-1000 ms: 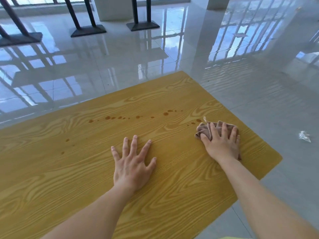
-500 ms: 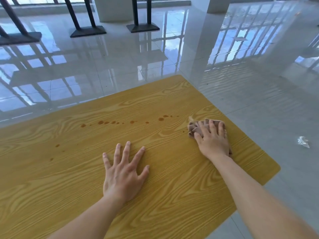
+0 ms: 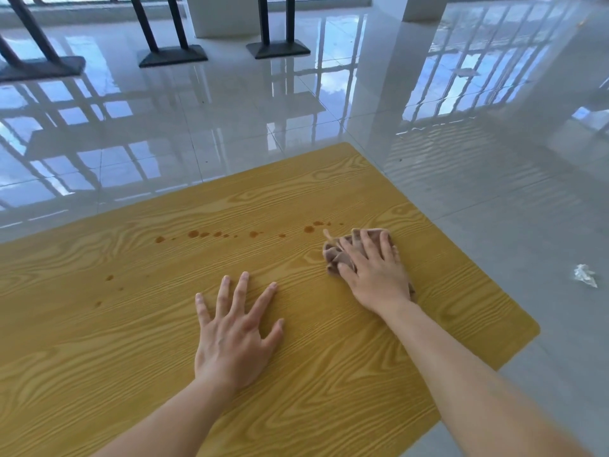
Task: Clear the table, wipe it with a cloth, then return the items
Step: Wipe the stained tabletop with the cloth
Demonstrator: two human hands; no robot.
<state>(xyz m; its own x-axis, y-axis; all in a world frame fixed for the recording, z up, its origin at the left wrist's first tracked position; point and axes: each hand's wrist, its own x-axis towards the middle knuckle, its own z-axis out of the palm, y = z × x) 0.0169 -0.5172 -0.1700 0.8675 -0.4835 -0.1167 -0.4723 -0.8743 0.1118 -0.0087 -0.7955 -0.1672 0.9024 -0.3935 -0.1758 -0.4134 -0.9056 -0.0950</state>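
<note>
A yellow wood-grain table point(image 3: 131, 341) fills the lower part of the head view. A row of brown drops point(image 3: 204, 234) runs across its far half, with a few more drops point(image 3: 109, 278) to the left. My right hand point(image 3: 372, 272) presses flat on a crumpled brown cloth point(image 3: 336, 255) near the right end of the row. The fingers lie fairly straight over the cloth. My left hand point(image 3: 234, 331) rests flat on the bare tabletop with its fingers spread, to the left of the cloth.
Glossy grey floor tiles point(image 3: 230, 110) surround the table. A crumpled white scrap point(image 3: 585, 280) lies on the floor to the right. Black stand bases point(image 3: 173, 57) and a white pillar point(image 3: 224, 14) are at the far end.
My right hand has slid the cloth leftward along the table toward the drops. My left hand stays flat on the table.
</note>
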